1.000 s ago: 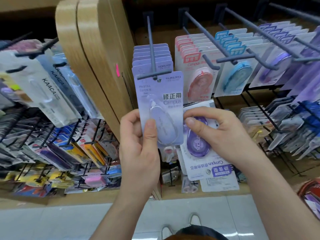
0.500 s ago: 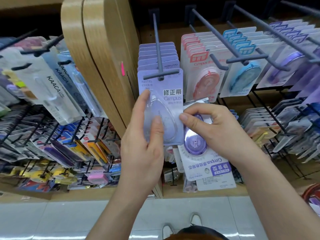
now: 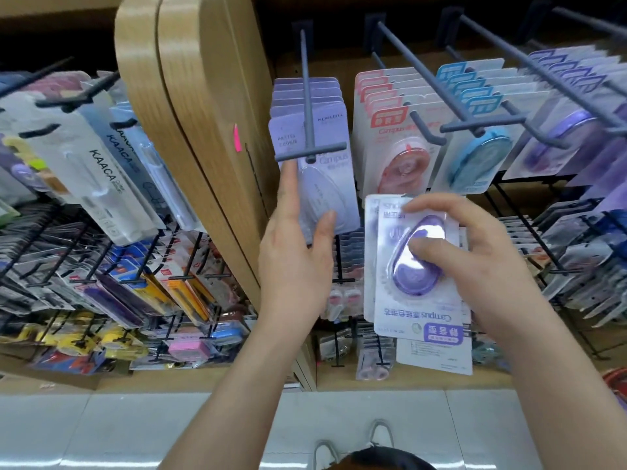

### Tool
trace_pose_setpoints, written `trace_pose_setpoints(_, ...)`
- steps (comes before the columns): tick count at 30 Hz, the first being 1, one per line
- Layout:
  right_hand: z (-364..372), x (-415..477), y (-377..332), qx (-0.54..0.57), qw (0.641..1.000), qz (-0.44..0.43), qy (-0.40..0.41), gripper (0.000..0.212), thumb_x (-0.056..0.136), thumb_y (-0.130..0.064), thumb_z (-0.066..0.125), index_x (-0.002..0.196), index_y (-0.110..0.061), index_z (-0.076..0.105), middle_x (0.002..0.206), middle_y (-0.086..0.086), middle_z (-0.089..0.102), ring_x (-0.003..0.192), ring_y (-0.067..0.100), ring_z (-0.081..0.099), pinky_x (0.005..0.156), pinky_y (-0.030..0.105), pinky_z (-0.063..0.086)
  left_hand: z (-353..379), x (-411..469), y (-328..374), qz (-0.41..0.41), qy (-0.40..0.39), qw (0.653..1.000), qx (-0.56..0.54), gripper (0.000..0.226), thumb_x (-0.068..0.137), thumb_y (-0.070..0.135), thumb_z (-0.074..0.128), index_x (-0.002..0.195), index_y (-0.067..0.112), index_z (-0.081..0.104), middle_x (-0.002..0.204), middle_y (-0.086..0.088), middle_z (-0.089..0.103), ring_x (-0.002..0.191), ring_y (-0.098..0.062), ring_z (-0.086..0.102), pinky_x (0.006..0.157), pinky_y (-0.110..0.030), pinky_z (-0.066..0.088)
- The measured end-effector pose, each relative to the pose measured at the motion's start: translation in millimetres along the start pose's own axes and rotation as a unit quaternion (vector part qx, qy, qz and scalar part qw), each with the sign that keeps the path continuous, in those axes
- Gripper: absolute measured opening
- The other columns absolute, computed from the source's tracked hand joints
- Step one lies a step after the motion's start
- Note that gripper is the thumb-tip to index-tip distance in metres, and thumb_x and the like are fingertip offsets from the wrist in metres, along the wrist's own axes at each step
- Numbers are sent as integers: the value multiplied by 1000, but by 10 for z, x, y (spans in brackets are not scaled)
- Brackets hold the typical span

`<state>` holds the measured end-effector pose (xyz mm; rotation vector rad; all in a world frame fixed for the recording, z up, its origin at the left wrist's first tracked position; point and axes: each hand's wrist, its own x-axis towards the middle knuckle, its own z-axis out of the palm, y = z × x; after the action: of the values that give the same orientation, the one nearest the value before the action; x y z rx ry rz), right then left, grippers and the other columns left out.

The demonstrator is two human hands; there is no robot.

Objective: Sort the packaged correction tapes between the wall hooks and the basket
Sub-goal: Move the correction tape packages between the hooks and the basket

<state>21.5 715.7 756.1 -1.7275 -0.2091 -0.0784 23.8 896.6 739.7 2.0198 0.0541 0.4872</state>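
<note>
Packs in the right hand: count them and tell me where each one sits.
3 show. The front pack, purple tape upside down, lies under the thumb of the right hand; a second pack shows at its left edge; a third pack sticks out below. More may be hidden.

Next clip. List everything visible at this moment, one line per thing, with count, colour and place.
lavender packs: several, pale purple, hanging on the centre hook
pink packs: several, white and pink, next peg to the right
blue packs: several, white and blue, right of the pink
purple packs: several, white and purple, far right
held packs: at least two, white with purple tape, upside down
KAACA packs: a few, white, upper left
divider: one, wood, between the bays
tag: one, pink, on the divider
lower racks: mixed stationery, many colours, below left and right
shoes: two, pale, on the floor
left hand: fingers straight, touching the front lavender pack
right hand: grips the held packs
</note>
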Motion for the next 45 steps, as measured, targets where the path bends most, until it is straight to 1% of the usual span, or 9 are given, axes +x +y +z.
trace_pose_setpoints(3, 16, -40, 50, 98, 995, -1, -13, 73, 74, -3, 79, 125, -49, 53, 113, -4, 70, 90, 16, 71, 68, 25, 56, -9, 46, 9, -5, -1, 1000, 8, 70, 99, 25, 56, 150, 51, 15, 138, 23, 46, 123, -13, 56, 101, -36, 47)
trace_pose_setpoints(6, 109, -48, 114, 180, 983, 11, 21, 87, 69, -9, 82, 136, -47, 40, 118, 2, 70, 96, 20, 72, 71, 30, 58, -96, -71, 9, -24, -23, 998, 50, 73, 98, 32, 56, 145, 59, 8, 135, 12, 53, 94, -11, 67, 86, -38, 52)
trace_pose_setpoints(12, 315, -46, 178, 158, 983, 6, 96, 87, 66, -20, 88, 136, -40, 41, 127, 2, 67, 110, 16, 68, 88, 35, 56, -156, -486, 72, -26, -99, 993, -56, 47, 87, 47, 64, 132, 44, 50, 120, 15, 60, 99, -4, 66, 80, -36, 58)
trace_pose_setpoints(18, 389, -100, 133, 197, 980, 24, 18, 66, 81, -25, 67, 141, -36, 41, 121, -9, 70, 104, 9, 70, 77, 23, 57, -72, -430, 101, -135, -82, 972, -176, 37, 82, 18, 79, 108, 34, 59, 96, 10, 74, 85, -13, 73, 68, -37, 60)
trace_pose_setpoints(23, 240, -107, 213, 120, 991, 10, -55, 80, 86, -15, 67, 148, -47, 29, 151, -14, 46, 138, 8, 46, 111, 42, 43, -52, -436, 115, -148, -81, 970, -176, 30, 85, 16, 74, 107, 32, 59, 97, 8, 74, 87, -14, 73, 74, -40, 61)
trace_pose_setpoints(26, 145, -97, 211, 144, 988, 28, -44, 76, 85, -10, 73, 145, -39, 36, 131, -7, 66, 116, 13, 66, 89, 35, 58, -48, -423, 107, -171, -79, 951, -245, 29, 84, 5, 71, 106, 23, 62, 95, 3, 76, 86, -17, 74, 70, -33, 61)
trace_pose_setpoints(29, 112, -113, 187, 154, 986, 56, 2, 37, 85, -15, 65, 117, -33, 61, 100, -3, 77, 86, 15, 75, 66, 29, 60, -39, -415, 121, -181, -63, 933, -305, 29, 83, -3, 68, 104, 17, 63, 93, 1, 77, 83, -17, 74, 67, -27, 59)
trace_pose_setpoints(38, -45, -155, 242, 132, 978, 70, 143, 26, 78, -28, 69, 102, -28, 59, 95, -3, 76, 82, 18, 73, 68, 40, 61, -143, -540, 74, -20, -61, 989, -130, 84, 86, -7, 67, 132, 60, 43, 126, 47, 48, 115, 10, 56, 91, -17, 50)
trace_pose_setpoints(45, -156, -186, 116, 128, 977, 23, 171, 21, 83, -20, 67, 101, -27, 60, 94, -5, 76, 85, 15, 71, 73, 37, 61, -352, -619, -50, 17, -116, 993, -12, 46, 88, 21, 57, 111, 60, 63, 107, 33, 65, 99, 10, 62, 77, -8, 48)
